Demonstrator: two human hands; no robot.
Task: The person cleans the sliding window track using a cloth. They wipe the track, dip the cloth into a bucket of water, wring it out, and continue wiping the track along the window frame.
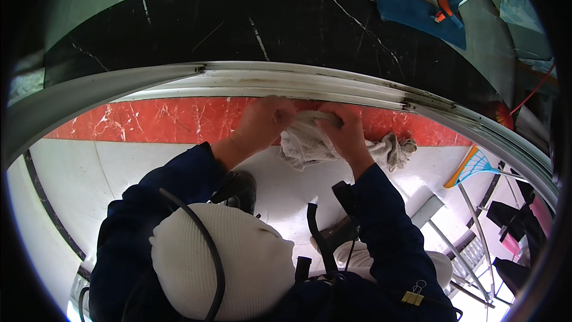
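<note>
A greyish cloth point(308, 143) hangs in folds over the red marbled sill point(178, 120), just below a white metal sliding track point(277, 81). My right hand point(342, 129) grips the cloth's upper part, fingers curled around a bunched fold. My left hand point(266, 120) is beside it, at the near edge of the track, with fingers bent; whether it pinches the cloth cannot be told. Another crumpled length of cloth point(393, 148) lies to the right along the sill edge.
Beyond the track runs a black marbled band point(214, 27), with a blue broom or squeegee head point(415, 13) at its upper right. A sliding frame point(89, 98) stands left. At right are a blue and orange fly-swatter-like tool point(473, 166) and metal-legged furniture point(473, 223).
</note>
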